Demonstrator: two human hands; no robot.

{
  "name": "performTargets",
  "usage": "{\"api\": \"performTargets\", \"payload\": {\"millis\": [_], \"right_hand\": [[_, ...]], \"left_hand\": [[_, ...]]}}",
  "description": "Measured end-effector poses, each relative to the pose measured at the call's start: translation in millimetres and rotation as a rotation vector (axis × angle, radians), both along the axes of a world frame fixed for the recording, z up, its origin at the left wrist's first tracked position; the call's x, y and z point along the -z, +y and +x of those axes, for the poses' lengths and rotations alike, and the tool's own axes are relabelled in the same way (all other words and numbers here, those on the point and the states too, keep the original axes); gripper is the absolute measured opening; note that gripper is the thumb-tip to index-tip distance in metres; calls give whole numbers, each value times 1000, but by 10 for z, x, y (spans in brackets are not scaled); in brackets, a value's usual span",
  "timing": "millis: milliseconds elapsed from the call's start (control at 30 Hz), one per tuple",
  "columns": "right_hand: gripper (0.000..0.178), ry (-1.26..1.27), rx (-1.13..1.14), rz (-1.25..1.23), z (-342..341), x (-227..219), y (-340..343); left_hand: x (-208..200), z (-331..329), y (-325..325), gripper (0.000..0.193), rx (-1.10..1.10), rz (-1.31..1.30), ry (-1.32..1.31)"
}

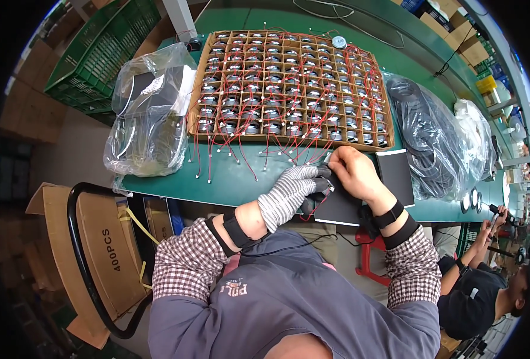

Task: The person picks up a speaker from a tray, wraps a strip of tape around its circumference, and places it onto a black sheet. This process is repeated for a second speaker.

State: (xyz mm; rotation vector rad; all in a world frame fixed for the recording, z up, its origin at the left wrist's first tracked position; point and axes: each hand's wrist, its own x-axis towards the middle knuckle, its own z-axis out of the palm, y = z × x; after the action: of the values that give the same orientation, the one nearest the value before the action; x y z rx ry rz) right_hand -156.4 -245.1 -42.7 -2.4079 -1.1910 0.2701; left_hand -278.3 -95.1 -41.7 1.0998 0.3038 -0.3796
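Note:
My left hand (292, 194) wears a striped grey-and-white glove with black fingertips. Its fingers are closed on a small part, mostly hidden, from which a red wire (320, 209) hangs. Close beside it, my bare right hand (356, 173) has thumb and fingers pinched together; what is between them, if anything, is hidden. Under both hands lies a flat black sheet (340, 209), and another black panel (396, 173) is to its right. Just beyond stands a divided cardboard tray (196, 119) full of small round speakers (252, 128), their red wires trailing over its near edge.
One speaker (338, 42) rests on top of the tray's dividers. Clear plastic bags flank the tray: one with black and white pieces (151, 113), another with black rings (426, 137). A green crate (91, 66), a carton (106, 251) and a red stool (372, 260) stand near the table. A co-worker (474, 293) sits at right.

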Motion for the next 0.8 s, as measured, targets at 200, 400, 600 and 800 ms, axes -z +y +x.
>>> {"api": "performTargets", "payload": {"millis": [200, 400, 600, 800], "right_hand": [[13, 903, 157, 718, 197, -92, -359], [10, 1288, 239, 1464, 363, -477, -688], [14, 1091, 168, 822, 117, -473, -562], [18, 1051, 86, 401, -211, -373, -205]], "left_hand": [[-44, -13, 24, 33, -25, 32, -29], [92, 16, -1, 32, -34, 32, -52], [195, 11, 64, 30, -89, -338, -40], [191, -86, 9, 27, -234, -481, -88]]}}
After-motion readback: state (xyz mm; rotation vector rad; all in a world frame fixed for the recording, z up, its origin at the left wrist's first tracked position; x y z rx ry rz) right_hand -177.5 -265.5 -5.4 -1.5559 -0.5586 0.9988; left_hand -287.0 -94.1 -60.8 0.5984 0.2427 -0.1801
